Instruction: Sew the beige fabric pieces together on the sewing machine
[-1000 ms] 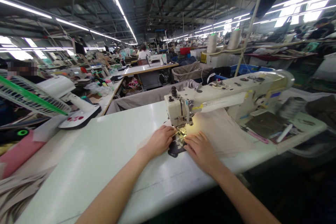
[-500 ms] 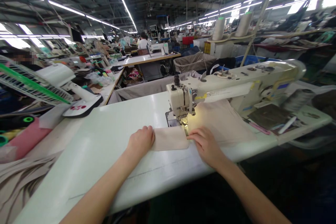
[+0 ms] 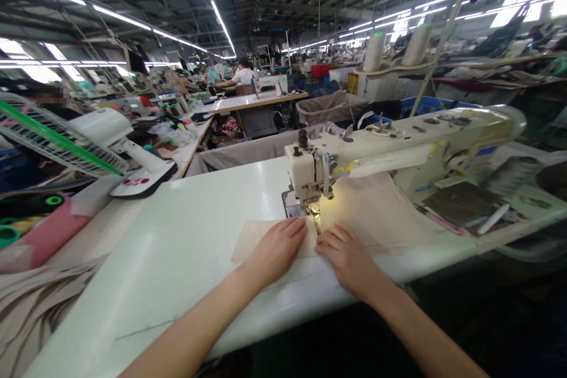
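Note:
A strip of beige fabric (image 3: pixel 252 236) lies on the sewing table, its right end beside the lit needle area of the sewing machine (image 3: pixel 305 168). On top of this strip my left hand (image 3: pixel 281 245) rests with its fingers laid flat, close to the presser foot (image 3: pixel 316 220). My right hand (image 3: pixel 348 254) is closed, fingertips and thumb together at the strip's right edge, just right of the foot. A larger beige fabric panel (image 3: pixel 372 207) spreads under the machine arm, partly behind my right hand.
A white fan (image 3: pixel 101 130) with a green bar stands at the left. Pink-wrapped rolls (image 3: pixel 48 233) and stacked fabric strips (image 3: pixel 35 307) lie below it. Scissors with pink handles (image 3: pixel 443 221) rest right of the panel. A fabric-lined bin (image 3: pixel 252 150) sits behind the table.
My left hand has moved right, from the strip's left end to close beside the presser foot. The strip's left end now shows out past that hand. My right hand stays near the foot.

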Action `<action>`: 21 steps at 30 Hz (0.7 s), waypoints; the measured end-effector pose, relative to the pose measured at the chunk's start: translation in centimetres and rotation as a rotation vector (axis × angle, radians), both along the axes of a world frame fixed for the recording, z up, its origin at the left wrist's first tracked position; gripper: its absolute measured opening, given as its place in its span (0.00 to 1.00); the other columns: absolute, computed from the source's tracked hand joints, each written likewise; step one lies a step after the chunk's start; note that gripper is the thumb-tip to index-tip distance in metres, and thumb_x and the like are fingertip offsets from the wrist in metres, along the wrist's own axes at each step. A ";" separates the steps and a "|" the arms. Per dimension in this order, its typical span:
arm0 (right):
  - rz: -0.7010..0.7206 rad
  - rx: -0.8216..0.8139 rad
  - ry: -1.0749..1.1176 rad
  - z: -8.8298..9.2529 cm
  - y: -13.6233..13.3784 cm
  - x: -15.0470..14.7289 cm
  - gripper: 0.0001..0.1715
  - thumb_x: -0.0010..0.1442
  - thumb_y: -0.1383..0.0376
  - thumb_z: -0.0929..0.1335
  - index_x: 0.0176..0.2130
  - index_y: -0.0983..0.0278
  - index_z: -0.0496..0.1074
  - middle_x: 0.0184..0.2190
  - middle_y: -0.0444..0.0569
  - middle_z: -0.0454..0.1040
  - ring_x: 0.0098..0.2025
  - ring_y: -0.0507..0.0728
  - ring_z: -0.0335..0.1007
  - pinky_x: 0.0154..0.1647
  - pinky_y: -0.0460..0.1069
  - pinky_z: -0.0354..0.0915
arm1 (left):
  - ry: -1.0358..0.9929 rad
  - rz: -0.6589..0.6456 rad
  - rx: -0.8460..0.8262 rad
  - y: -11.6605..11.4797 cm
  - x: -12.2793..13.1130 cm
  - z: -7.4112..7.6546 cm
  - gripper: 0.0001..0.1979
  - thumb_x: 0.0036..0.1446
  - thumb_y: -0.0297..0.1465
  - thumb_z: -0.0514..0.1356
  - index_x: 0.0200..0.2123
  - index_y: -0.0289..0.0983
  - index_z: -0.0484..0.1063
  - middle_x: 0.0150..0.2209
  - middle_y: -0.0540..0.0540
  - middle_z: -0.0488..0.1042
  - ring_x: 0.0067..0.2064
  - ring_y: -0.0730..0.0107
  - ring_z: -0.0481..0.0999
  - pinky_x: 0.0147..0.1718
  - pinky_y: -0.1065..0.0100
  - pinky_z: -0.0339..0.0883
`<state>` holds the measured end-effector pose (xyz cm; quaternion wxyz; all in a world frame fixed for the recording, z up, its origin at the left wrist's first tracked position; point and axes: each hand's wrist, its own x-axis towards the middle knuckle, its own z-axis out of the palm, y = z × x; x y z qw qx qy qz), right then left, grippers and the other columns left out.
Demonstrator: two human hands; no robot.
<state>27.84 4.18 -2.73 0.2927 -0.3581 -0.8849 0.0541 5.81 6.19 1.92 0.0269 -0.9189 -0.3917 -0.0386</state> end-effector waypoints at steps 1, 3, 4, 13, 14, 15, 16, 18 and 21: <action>0.009 -0.011 -0.001 0.0 0.0 0.0 0.15 0.63 0.78 0.64 0.43 0.63 0.74 0.43 0.48 0.76 0.50 0.57 0.65 0.64 0.58 0.51 | -0.049 -0.040 0.007 0.1 0.6 -0.6 0.16 0.67 0.24 0.52 0.55 0.32 0.68 0.58 0.38 0.69 0.62 0.57 0.66 0.62 0.58 0.63; 0.009 -0.032 -0.006 -0.1 0.2 0.0 0.16 0.64 0.78 0.63 0.44 0.62 0.74 0.44 0.47 0.77 0.51 0.57 0.65 0.65 0.58 0.49 | -0.106 -0.033 0.004 0.5 1.6 -1.6 0.15 0.67 0.26 0.53 0.55 0.31 0.67 0.58 0.37 0.69 0.61 0.56 0.66 0.62 0.57 0.63; 0.003 -0.040 -0.011 -0.1 0.4 0.0 0.16 0.65 0.78 0.63 0.43 0.62 0.74 0.44 0.46 0.77 0.51 0.57 0.66 0.65 0.58 0.48 | -0.123 -0.009 -0.003 0.8 1.9 -2.0 0.15 0.67 0.27 0.53 0.55 0.32 0.67 0.57 0.37 0.70 0.60 0.56 0.67 0.60 0.56 0.65; -0.014 -0.089 0.021 -0.1 1.8 0.0 0.15 0.65 0.78 0.63 0.40 0.61 0.74 0.42 0.45 0.77 0.51 0.57 0.67 0.65 0.59 0.48 | -0.198 0.127 -0.052 1.4 2.6 -1.9 0.10 0.64 0.26 0.55 0.48 0.35 0.68 0.50 0.40 0.69 0.53 0.57 0.69 0.54 0.57 0.70; -0.013 -0.095 0.030 -0.1 1.8 0.0 0.16 0.65 0.78 0.62 0.39 0.61 0.73 0.42 0.45 0.77 0.51 0.57 0.67 0.65 0.59 0.48 | -0.193 0.137 -0.054 1.4 2.6 -1.8 0.10 0.64 0.27 0.55 0.49 0.35 0.68 0.50 0.40 0.69 0.52 0.57 0.69 0.54 0.56 0.70; -0.012 -0.100 0.036 0.0 1.8 0.0 0.16 0.65 0.78 0.62 0.39 0.61 0.74 0.42 0.45 0.77 0.51 0.57 0.67 0.65 0.59 0.48 | -0.185 0.145 -0.056 1.4 2.7 -1.8 0.11 0.64 0.27 0.55 0.50 0.35 0.68 0.50 0.40 0.69 0.52 0.57 0.69 0.53 0.56 0.70; -0.012 -0.104 0.041 -0.1 1.8 0.0 0.16 0.65 0.78 0.62 0.39 0.61 0.74 0.42 0.45 0.78 0.51 0.57 0.67 0.65 0.59 0.48 | -0.174 0.155 -0.058 1.3 2.8 -1.7 0.12 0.64 0.27 0.55 0.51 0.34 0.68 0.50 0.40 0.69 0.52 0.57 0.69 0.53 0.56 0.70; -0.010 -0.103 0.034 -0.1 1.7 0.1 0.17 0.65 0.78 0.62 0.40 0.61 0.74 0.42 0.45 0.78 0.52 0.56 0.67 0.66 0.59 0.48 | -0.154 0.166 -0.057 1.2 2.9 -1.8 0.14 0.64 0.27 0.54 0.53 0.33 0.67 0.51 0.39 0.70 0.53 0.56 0.69 0.54 0.55 0.70; -0.012 -0.088 -0.003 -0.4 1.6 0.3 0.18 0.65 0.78 0.62 0.44 0.60 0.75 0.45 0.46 0.78 0.53 0.56 0.67 0.67 0.59 0.47 | -0.149 0.174 -0.039 1.2 3.1 -2.0 0.16 0.65 0.26 0.54 0.55 0.33 0.66 0.52 0.38 0.70 0.55 0.56 0.68 0.56 0.54 0.69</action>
